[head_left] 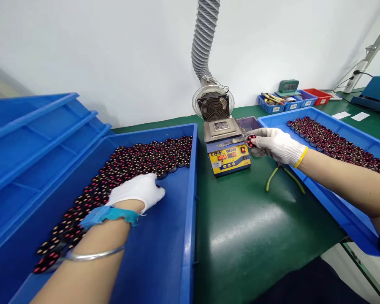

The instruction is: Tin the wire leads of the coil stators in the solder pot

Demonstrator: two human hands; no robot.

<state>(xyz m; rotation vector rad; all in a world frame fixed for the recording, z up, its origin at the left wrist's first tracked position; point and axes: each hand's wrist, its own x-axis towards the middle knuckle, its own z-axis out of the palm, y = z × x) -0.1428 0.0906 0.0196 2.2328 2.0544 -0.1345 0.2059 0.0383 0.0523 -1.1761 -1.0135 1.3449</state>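
Note:
My right hand (274,145), in a white glove with a yellow cuff edge, pinches a round black part (250,141) with pink-red spots. The part is held on edge just right of a solder pot (229,158) with a yellow front panel and red digits. Inside the left blue tray (164,219), my left hand (139,190), also gloved, has its fingers curled at the near edge of many similar round parts (139,156). What those fingers hold is mostly hidden; a dark bit shows beside them.
Green-handled pliers (285,171) lie on the green table (240,245). A right blue tray (326,185) holds more round parts. Above the pot hang a fan (214,107) and grey duct (204,42). Stacked blue trays (34,143) stand left; small bins (274,107) and a clock (289,86) sit behind.

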